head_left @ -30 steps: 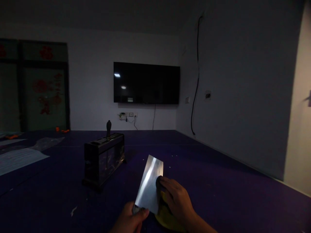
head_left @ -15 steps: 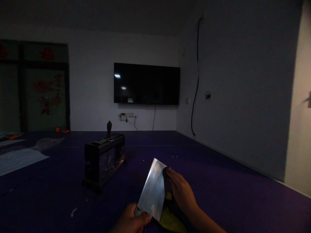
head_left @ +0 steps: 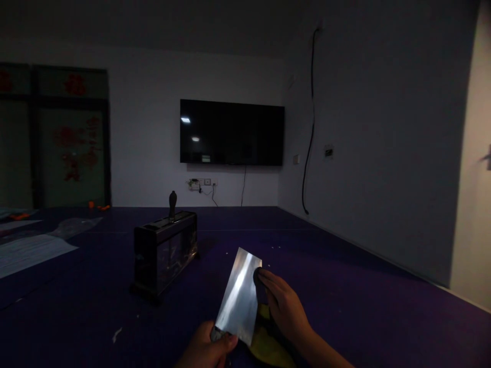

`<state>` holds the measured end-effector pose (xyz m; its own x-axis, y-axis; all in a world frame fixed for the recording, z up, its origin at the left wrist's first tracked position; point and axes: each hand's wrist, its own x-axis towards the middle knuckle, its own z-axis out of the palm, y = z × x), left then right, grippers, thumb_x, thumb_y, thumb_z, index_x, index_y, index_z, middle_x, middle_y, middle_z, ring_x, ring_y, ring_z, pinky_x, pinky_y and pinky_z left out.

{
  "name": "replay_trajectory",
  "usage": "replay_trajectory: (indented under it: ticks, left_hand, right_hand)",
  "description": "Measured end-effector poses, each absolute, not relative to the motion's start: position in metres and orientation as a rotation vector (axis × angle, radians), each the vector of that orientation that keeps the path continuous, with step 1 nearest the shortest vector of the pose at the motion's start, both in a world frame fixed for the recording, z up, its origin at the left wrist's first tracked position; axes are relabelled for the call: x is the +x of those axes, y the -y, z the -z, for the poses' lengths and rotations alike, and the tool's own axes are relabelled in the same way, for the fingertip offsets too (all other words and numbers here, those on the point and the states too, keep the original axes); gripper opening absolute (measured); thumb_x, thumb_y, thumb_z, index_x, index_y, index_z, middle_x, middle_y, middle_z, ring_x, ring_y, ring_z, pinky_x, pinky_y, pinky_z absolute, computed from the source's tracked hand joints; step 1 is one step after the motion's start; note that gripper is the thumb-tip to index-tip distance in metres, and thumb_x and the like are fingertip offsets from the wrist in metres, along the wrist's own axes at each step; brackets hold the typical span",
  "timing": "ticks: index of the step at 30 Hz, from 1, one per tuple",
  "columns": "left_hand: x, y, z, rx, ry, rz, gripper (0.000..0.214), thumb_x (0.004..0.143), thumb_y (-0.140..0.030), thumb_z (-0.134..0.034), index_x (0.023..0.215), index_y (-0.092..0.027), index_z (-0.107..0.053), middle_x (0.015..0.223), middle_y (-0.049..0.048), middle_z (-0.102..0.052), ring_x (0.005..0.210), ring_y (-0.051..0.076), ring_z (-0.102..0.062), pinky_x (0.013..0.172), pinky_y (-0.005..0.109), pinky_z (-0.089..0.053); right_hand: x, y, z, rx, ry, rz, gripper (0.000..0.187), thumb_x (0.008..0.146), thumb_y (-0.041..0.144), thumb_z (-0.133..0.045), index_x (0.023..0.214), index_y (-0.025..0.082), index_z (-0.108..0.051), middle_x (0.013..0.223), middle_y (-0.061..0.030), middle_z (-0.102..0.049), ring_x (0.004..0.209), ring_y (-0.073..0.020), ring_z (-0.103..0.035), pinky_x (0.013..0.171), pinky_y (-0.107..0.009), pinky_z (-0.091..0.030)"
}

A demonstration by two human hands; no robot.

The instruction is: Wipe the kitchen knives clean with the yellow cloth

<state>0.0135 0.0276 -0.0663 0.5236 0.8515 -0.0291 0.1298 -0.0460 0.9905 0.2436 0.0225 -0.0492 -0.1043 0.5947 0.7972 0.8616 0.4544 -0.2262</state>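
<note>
My left hand [head_left: 210, 347] is wrapped round the handle of a cleaver [head_left: 238, 296], close to the bottom of the view. Its broad shiny blade points up and away, tilted. At the blade's right edge, my right hand [head_left: 286, 309] presses a cloth [head_left: 271, 350], dark on one side and yellow on the other, against the metal. The cloth hangs down below the right hand and behind the blade. To the left stands a dark knife block [head_left: 169, 250], with one dark handle [head_left: 172, 204] sticking up from its top.
A purple tabletop [head_left: 345, 286] stretches to the walls. White paper [head_left: 32, 254] and clear plastic film [head_left: 79, 227] lie at the left. A white scrap [head_left: 116, 335] is in front of the block. A television [head_left: 232, 133] hangs on the far wall; a black cable [head_left: 310, 138] runs down the right wall.
The cleaver has turned slightly and its tip has shifted a little left, with a brighter streak of light on the blade. My right hand and the cloth have moved slightly left and down.
</note>
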Motion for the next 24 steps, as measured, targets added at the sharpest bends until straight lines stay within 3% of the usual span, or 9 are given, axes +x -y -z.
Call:
replay_trajectory:
  ticks: [8, 15, 24]
  left_hand:
    - [0.012, -0.026, 0.062, 1.505, -0.916, -0.765, 0.046, 0.066, -0.062, -0.054, 0.082, -0.018, -0.05, 0.043, -0.0066, -0.044, 0.04, 0.009, -0.038, 0.048, 0.023, -0.03]
    - [0.016, -0.027, 0.068, 1.477, -1.034, -0.829, 0.063, 0.055, -0.075, -0.048, 0.084, -0.019, -0.05, 0.045, -0.0058, -0.042, 0.039, 0.011, -0.037, 0.046, 0.025, -0.027]
    - [0.016, -0.032, 0.071, 1.512, -0.974, -0.797, 0.062, 0.056, -0.076, -0.047, 0.08, -0.019, -0.05, 0.042, -0.0066, -0.039, 0.039, 0.01, -0.036, 0.046, 0.025, -0.026]
  right_hand:
    - [0.226, -0.007, 0.04, -1.14, 2.054, 0.361, 0.043, 0.074, 0.006, -0.039, 0.108, 0.018, -0.062, 0.115, -0.0071, -0.061, 0.1, -0.0188, -0.059, 0.085, -0.034, -0.049]
    - [0.218, 0.002, 0.035, -0.982, 2.198, 0.405, 0.045, 0.069, 0.003, -0.038, 0.103, 0.016, -0.063, 0.112, -0.0073, -0.063, 0.087, -0.0178, -0.062, 0.073, -0.029, -0.052]
    - [0.213, 0.006, 0.031, -0.942, 2.201, 0.455, 0.044, 0.07, 0.004, -0.037, 0.103, 0.015, -0.063, 0.112, -0.0092, -0.063, 0.082, -0.0186, -0.063, 0.068, -0.03, -0.053]
